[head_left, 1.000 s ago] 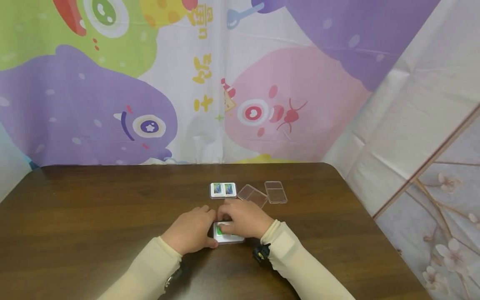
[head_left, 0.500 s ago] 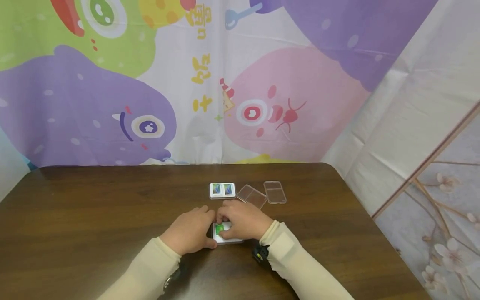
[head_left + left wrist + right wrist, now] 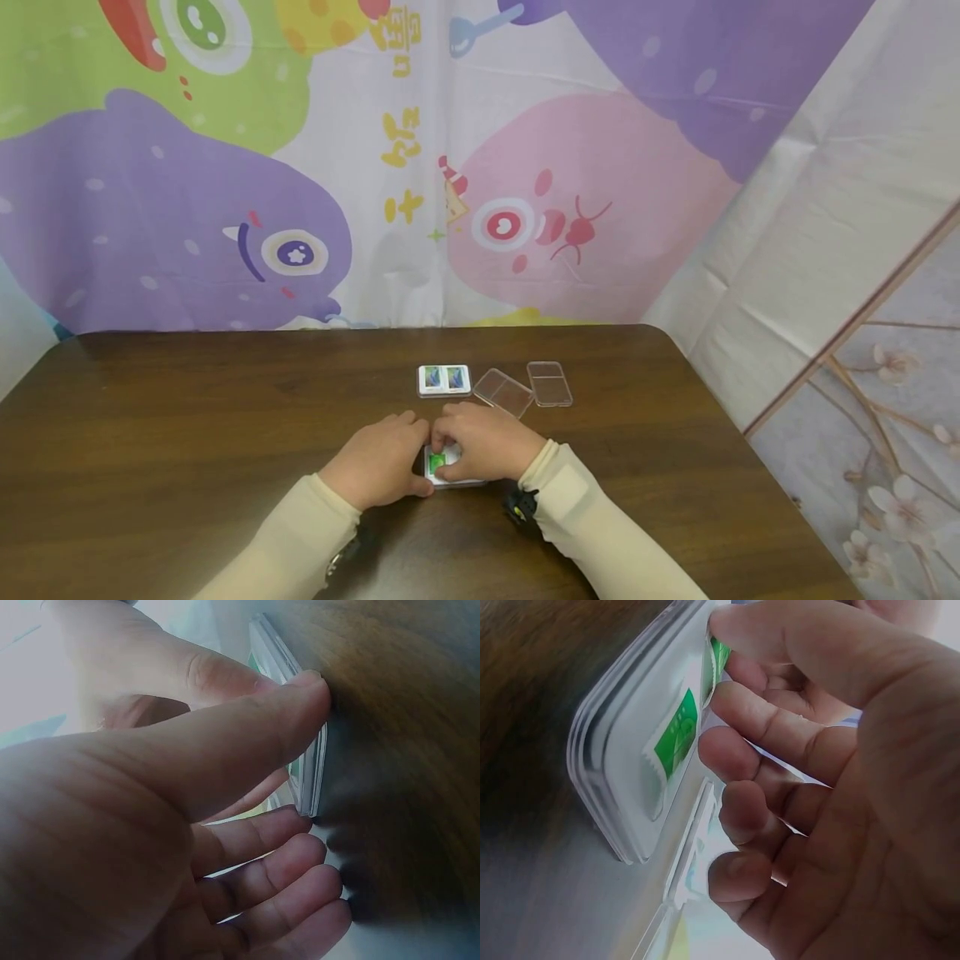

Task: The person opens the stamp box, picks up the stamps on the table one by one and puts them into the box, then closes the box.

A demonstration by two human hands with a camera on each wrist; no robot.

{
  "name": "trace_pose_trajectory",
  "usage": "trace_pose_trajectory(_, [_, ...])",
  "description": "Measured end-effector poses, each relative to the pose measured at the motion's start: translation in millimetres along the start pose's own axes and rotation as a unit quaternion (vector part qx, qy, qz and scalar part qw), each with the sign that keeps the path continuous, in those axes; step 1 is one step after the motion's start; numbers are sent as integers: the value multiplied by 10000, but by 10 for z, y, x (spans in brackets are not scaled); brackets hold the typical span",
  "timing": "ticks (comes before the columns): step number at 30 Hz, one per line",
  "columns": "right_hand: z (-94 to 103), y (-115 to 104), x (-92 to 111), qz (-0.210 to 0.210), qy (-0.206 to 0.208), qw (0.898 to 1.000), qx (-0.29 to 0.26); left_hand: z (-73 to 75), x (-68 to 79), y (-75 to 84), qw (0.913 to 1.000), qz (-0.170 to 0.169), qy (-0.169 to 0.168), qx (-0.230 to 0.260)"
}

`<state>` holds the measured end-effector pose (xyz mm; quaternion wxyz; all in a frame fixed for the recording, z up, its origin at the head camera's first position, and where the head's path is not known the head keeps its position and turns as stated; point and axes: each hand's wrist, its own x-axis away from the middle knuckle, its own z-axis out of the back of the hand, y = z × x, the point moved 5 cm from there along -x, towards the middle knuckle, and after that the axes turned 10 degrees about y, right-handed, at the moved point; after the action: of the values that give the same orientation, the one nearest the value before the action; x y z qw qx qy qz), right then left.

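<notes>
A flat clear plastic case with a white insert point(image 3: 626, 742) lies on the table between both hands. Two green postage stamps with perforated edges sit on the insert; the right-hand stamp point(image 3: 679, 735) lies in the open, the left-hand one point(image 3: 437, 463) is under the right hand's fingers. My left hand point(image 3: 378, 462) holds the case at its left end, thumb at the near corner, fingertips at the far side and on the table. Above the case my right hand point(image 3: 487, 442) pinches the left-hand stamp with thumb and index finger. Its other fingers curl loosely beside the case.
Behind the hands stands a similar case point(image 3: 444, 381) showing two blue-green pictures. Two clear plastic covers lie right of it: a tilted cover point(image 3: 504, 392) and a straighter cover point(image 3: 550, 383). The wooden table point(image 3: 187, 433) ends at a printed cloth backdrop point(image 3: 397, 275).
The right hand's thumb and index finger have shifted slightly toward me on the case, uncovering more of the left-hand green stamp. The left hand has stayed in place.
</notes>
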<state>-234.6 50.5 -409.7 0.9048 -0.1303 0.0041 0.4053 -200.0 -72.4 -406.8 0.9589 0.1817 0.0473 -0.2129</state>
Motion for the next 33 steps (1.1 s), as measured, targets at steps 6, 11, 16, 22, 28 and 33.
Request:
trace_pose_trajectory(6, [20,3,5,56,49,10000,-46,8,-4,5,10000,-5,43,3])
trace_pose_trajectory(11, [136,172,50,-73,273,9994,-187,-13,0,-3,10000,22,-9,-33])
trace_pose_trajectory(16, [374,596,176,-1342,1002,9850,406,-24,8,-8,10000,-27,65,-9])
trace_pose_trajectory(22, [368,855,265,-2164,831,9705,657,-18,7,-10,9999,-39,105,-2])
trace_pose_trajectory(28, [266,873,282,-2200,670,9697,821,-13,8,0,10000,-42,76,35])
trace_pose_trajectory(33, [252,878,275,-2219,663,9693,828,-6,8,-1,10000,-27,65,59])
